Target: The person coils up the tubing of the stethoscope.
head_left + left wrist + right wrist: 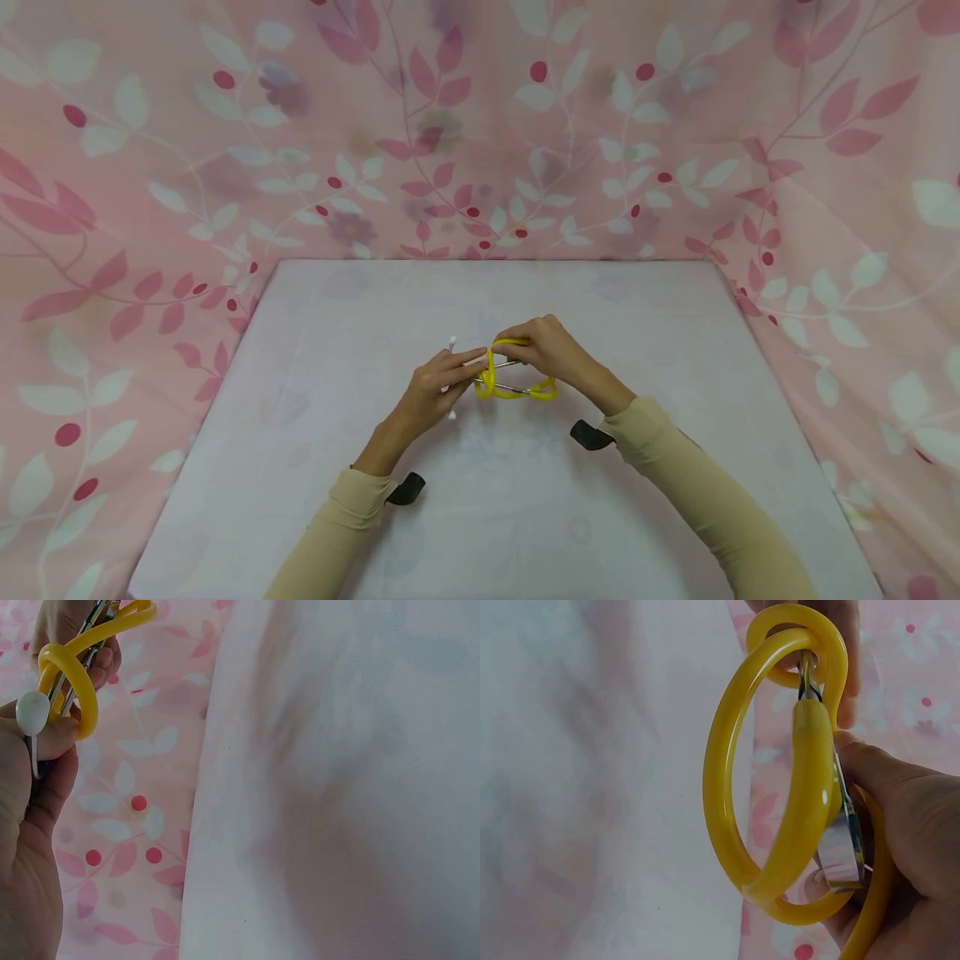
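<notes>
Head cam above; wrist cams prob. nr tube point(715, 765).

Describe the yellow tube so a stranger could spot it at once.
Look over the white table, to the space between the left hand and the right hand. A glossy yellow tube runs there in loops; its bright colour sets it apart from the silver metal frame.

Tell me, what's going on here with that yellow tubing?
A person is using two bare hands to handle a metal frame with yellow tubing over a white-covered table. The left hand grips the frame near two white knobs, while the right hand holds part of the tubing. At this moment the tubing loops around the metal near the left hand; whether it is knotted, I can't tell.
</notes>
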Tool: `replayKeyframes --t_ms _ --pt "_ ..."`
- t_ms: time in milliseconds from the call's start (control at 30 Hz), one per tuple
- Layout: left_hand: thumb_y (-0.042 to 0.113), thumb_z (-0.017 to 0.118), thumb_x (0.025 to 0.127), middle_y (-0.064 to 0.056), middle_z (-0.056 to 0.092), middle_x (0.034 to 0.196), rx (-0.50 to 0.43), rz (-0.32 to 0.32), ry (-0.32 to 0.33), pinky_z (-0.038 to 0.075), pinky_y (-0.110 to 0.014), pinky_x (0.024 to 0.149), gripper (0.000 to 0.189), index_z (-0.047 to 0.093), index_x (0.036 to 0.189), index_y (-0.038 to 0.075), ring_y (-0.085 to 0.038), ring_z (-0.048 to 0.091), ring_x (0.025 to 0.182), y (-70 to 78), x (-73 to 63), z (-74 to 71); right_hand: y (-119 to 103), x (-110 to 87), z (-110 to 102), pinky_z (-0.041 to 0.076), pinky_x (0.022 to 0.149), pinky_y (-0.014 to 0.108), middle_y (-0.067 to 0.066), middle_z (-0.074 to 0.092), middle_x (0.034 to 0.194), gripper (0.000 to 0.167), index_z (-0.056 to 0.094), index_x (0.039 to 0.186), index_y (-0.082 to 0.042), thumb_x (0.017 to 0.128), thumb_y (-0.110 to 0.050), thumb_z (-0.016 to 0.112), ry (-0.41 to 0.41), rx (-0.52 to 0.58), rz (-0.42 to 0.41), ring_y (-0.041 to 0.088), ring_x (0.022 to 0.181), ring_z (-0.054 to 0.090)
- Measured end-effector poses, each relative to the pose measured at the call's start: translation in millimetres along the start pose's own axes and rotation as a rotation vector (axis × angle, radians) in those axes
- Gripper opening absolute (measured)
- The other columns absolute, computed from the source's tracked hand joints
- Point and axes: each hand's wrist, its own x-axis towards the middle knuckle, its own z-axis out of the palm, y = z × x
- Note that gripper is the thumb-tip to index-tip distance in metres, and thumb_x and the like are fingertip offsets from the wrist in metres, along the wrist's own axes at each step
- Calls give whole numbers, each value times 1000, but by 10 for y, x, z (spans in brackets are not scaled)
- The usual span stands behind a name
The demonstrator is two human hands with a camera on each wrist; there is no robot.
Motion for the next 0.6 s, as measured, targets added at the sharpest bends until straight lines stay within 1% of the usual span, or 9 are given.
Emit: replayKeyframes --t_ms 67,167,200,233,300,367,400,467,600 --pt "-5 73 82 -13 66 129 5 5 -7 44 -66 97 44 69 123 8 -17 68 89 2 8 -5 29 15 3 55 59 21 3 77 85 21 78 105 -13 91 -28 69 -28 24 16 6 61 65" --pt "-4 71 84 -12 66 130 -30 7 -30 51 -52 92 41 68 124 7 -14 58 79 -9 18 -9 71 36 3 55 57 23 4 76 83 23 78 105 -13 92 -30 69 -81 75 39 13 61 66" --pt "-3 71 85 -12 66 130 -48 6 -36 51 -51 90 41 68 124 6 -14 57 78 -14 21 -10 89 43 3 55 56 24 3 76 83 23 78 105 -14 92 -31 69 -96 90 45 14 62 67" --pt "-3 70 85 -12 66 129 -69 2 -42 50 -50 87 40 68 125 6 -14 59 80 -22 21 -8 107 49 3 54 55 24 3 76 83 23 78 105 -15 92 -31 69 -107 104 46 16 62 67" --pt "-2 70 86 -11 67 128 -115 -13 -53 49 -52 89 39 68 125 5 -16 67 90 -35 17 -5 138 58 1 52 52 26 5 76 82 21 78 104 -16 91 -31 69 -125 130 45 19 59 65" --pt "-2 70 87 -10 68 126 -154 -34 -64 44 -62 98 39 68 125 5 -18 70 103 -46 9 -4 182 62 10 51 51 26 7 76 83 20 78 102 -17 91 -31 70 -136 142 46 20 59 64" --pt "-1 69 87 -9 68 126 -170 -46 -72 39 -67 101 38 68 125 6 -18 69 109 -49 5 -5 203 64 19 52 52 25 7 76 85 20 79 101 -18 90 -32 71 -141 144 49 18 60 65" --pt "1 69 88 -7 69 126 -189 -67 -91 33 -72 104 37 68 125 8 -18 67 114 -56 -7 -2 237 63 39 52 54 25 11 77 88 20 79 100 -17 90 -32 72 -151 156 54 19 64 68" --pt "2 67 90 -5 69 127 -179 -82 -111 32 -71 105 36 67 126 10 -19 63 119 -73 -32 9 279 67 86 54 61 23 10 77 93 20 78 99 -15 89 -31 72 -159 166 71 24 77 73"
